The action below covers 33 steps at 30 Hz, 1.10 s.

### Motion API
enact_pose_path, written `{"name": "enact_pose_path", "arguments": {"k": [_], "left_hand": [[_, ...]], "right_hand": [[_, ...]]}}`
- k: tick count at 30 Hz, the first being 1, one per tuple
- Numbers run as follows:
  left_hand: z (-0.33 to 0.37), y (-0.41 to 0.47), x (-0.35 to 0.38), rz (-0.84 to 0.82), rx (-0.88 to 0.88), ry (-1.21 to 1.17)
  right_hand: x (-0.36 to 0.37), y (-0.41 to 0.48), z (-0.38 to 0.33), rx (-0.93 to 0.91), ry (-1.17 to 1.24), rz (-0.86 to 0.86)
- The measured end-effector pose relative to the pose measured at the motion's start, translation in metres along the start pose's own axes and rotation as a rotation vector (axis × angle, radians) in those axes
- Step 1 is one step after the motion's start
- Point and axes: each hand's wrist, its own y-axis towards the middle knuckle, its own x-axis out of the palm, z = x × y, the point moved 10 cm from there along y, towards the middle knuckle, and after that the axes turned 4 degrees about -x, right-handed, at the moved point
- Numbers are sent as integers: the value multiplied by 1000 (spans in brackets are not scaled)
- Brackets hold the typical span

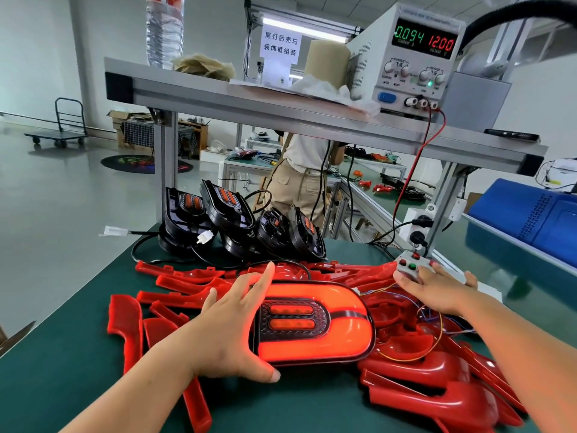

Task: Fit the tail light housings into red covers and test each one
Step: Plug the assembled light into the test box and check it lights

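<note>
Tail light housing [315,323] test: steadies it with spread left grip [231,326], presses button box [412,265] with flat right grip [437,289]; likely calls for unplugging next.

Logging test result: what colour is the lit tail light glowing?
Bright red-orange across the tail light; clearest in the head view.

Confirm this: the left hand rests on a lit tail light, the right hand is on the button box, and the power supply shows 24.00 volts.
One error: in the head view the power supply shows 12.00 volts, not 24.00. The left hand does rest on the lit tail light, and the right hand is on the button box.
</note>
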Motion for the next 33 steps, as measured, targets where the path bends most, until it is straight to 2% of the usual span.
{"name": "enact_pose_path", "arguments": {"k": [3,7,9,16,25,33], "left_hand": [[1,1,1,-7,8,3],[2,2,1,-15,9,5],[2,2,2,-21,7,1],[2,0,2,-20,10,-4],[2,1,2,-18,20,-13],[-1,1,1,-10,17,-17]], "right_hand": [[-5,2,-3,-32,28,31],[-19,6,-21,-139,201,133],[-19,9,-28,-168,247,132],[-10,18,-34,-98,96,68],[-7,20,-35,-86,99,78],[-7,18,-36,-61,-2,27]]}}
